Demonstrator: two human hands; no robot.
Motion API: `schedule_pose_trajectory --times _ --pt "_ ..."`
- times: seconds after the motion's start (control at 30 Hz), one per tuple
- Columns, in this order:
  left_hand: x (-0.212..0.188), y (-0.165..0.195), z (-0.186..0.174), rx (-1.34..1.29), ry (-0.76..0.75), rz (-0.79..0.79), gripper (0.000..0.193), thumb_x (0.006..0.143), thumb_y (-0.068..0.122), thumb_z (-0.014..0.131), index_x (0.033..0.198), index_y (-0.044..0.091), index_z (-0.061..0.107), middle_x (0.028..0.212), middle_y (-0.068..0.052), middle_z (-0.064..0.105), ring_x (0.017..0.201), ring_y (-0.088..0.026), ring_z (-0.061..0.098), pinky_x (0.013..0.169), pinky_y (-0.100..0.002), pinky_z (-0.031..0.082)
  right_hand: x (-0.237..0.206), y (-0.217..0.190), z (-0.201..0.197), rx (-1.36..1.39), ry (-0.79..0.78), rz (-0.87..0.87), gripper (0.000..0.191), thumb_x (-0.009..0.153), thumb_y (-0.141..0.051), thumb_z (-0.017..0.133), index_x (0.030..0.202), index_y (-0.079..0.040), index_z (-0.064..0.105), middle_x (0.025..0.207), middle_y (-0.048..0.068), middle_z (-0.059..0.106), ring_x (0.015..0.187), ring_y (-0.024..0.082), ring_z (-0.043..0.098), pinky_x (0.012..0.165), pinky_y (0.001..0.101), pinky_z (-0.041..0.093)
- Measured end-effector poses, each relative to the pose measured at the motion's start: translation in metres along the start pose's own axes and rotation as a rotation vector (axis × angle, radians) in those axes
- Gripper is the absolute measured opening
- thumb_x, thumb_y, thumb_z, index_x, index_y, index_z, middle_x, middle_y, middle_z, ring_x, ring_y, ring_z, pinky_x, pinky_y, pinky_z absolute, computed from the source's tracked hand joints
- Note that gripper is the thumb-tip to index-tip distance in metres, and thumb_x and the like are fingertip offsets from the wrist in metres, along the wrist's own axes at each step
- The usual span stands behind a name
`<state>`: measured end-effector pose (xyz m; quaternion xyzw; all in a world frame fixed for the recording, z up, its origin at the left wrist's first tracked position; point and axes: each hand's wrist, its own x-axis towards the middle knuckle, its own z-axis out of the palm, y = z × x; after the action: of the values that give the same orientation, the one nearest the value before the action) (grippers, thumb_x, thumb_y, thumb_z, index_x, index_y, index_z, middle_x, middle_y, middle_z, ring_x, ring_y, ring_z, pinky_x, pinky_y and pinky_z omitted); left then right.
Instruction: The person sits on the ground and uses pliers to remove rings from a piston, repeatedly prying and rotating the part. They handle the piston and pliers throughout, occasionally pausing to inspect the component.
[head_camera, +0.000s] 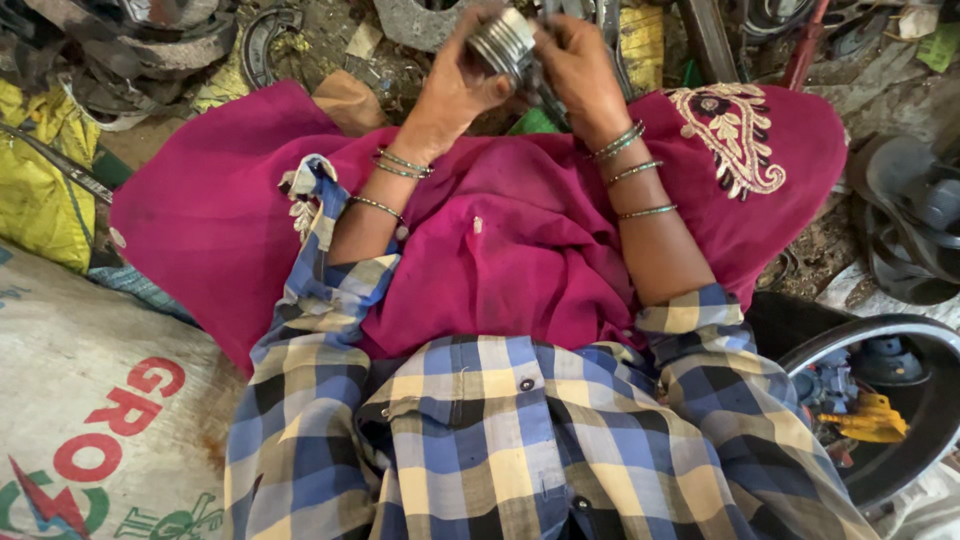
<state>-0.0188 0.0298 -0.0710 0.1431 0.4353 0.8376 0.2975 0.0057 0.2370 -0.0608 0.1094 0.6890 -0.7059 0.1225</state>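
A round grey metal piston-like part (503, 44) is held up at the top middle of the head view, above my lap. My left hand (455, 85) grips it from the left and below, fingers curled on its ribbed side. My right hand (575, 65) closes on its right side, where a darker metal piece (545, 95) hangs down between the hands. Both wrists carry thin green and gold bangles. A magenta cloth (500, 240) covers my lap, and I wear a blue and yellow checked shirt (500, 430).
Dirty scrap metal and curved brake-shoe-like pieces (150, 45) lie on the ground ahead. A yellow sack (35, 190) and a white printed sack (90, 400) sit at the left. At lower right a black round tub (925, 400) holds small metal and yellow parts.
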Motion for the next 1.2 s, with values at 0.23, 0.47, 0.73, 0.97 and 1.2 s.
schedule_pose_trajectory --times 0.23,0.47,0.73,0.97,1.2 --pt "0.008 0.010 -0.007 0.951 0.189 0.235 0.082 0.089 0.037 0.102 0.144 0.007 0.049 0.123 -0.014 0.073 0.114 -0.028 0.077 0.097 -0.037 0.061 -0.008 -0.028 0.004 0.007 -0.048 -0.311 0.048 0.108 -0.035 0.071 0.136 0.003 0.059 0.127 0.009 0.068 0.119 0.017 0.064 0.105 0.0338 0.054" --pt "0.007 0.038 0.006 1.081 0.073 0.227 0.090 0.082 0.028 0.101 0.147 0.004 0.044 0.117 -0.023 0.071 0.106 -0.044 0.068 0.089 -0.046 0.056 -0.017 -0.041 0.003 0.160 -0.115 -0.244 0.039 0.103 -0.030 0.075 0.127 -0.002 0.062 0.120 0.004 0.068 0.109 0.011 0.066 0.099 0.0285 0.054" --pt "0.008 0.049 0.010 1.070 0.032 0.257 0.056 0.099 0.008 0.082 0.145 0.004 0.052 0.117 -0.017 0.073 0.106 -0.036 0.072 0.089 -0.041 0.058 -0.004 -0.008 -0.021 0.560 0.105 0.184 0.018 0.105 -0.032 0.068 0.097 -0.017 0.061 0.075 -0.008 0.056 0.049 0.004 0.036 0.046 0.0230 0.022" --pt "0.005 0.061 0.023 1.276 0.052 0.505 0.036 0.101 0.008 0.077 0.131 0.003 0.060 0.118 -0.016 0.068 0.107 -0.037 0.068 0.091 -0.041 0.056 -0.002 0.001 -0.024 0.609 0.100 0.255 0.027 0.105 -0.035 0.069 0.089 -0.018 0.056 0.070 -0.007 0.049 0.049 0.006 0.032 0.046 0.0237 0.020" --pt "0.005 0.084 0.043 1.283 0.173 0.469 0.012 0.100 0.009 0.078 0.108 0.006 0.069 0.098 -0.012 0.065 0.088 -0.033 0.068 0.075 -0.043 0.054 -0.001 -0.002 -0.022 0.582 0.050 0.228 0.032 0.106 -0.040 0.068 0.086 -0.017 0.055 0.068 -0.006 0.046 0.049 0.006 0.031 0.045 0.0248 0.020"
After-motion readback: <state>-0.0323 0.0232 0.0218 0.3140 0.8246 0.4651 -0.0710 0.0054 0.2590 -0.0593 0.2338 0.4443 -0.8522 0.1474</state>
